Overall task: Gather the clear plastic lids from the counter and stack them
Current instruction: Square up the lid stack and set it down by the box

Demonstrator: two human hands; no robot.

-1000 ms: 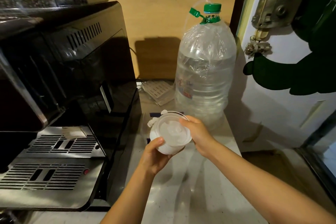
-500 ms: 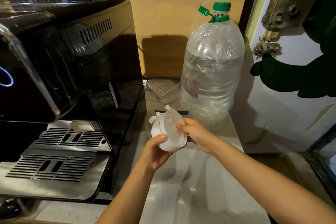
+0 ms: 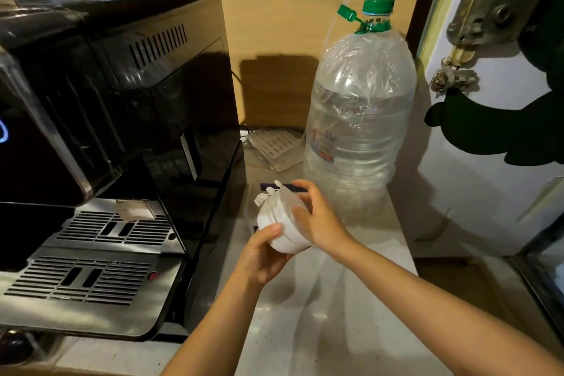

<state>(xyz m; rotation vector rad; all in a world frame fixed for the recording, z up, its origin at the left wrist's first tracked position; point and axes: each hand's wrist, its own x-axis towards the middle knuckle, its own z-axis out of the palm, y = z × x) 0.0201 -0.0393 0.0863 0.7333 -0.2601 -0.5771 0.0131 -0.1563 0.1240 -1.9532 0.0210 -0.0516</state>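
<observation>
1. My left hand (image 3: 264,256) sits just below the middle of the frame, fingers curled around the lower side of the lids (image 3: 282,223), thumb pressed on the near rim.
2. The lids are a nested stack, tilted on edge with the open face turned toward the right, held above the desk (image 3: 335,299) and not touching it.
3. My right hand (image 3: 320,220) lies against the stack's right face, palm on the top lid, fingers spread and loosely bent over it, not clamped.
4. Small white tabs stick out at the stack's upper left edge.
5. The coffee machine (image 3: 122,119) fills the left of the frame, its drip tray (image 3: 91,268) at lower left.
6. A water bottle (image 3: 357,119) with a green cap stands on the desk right of centre, just behind my right hand.
</observation>
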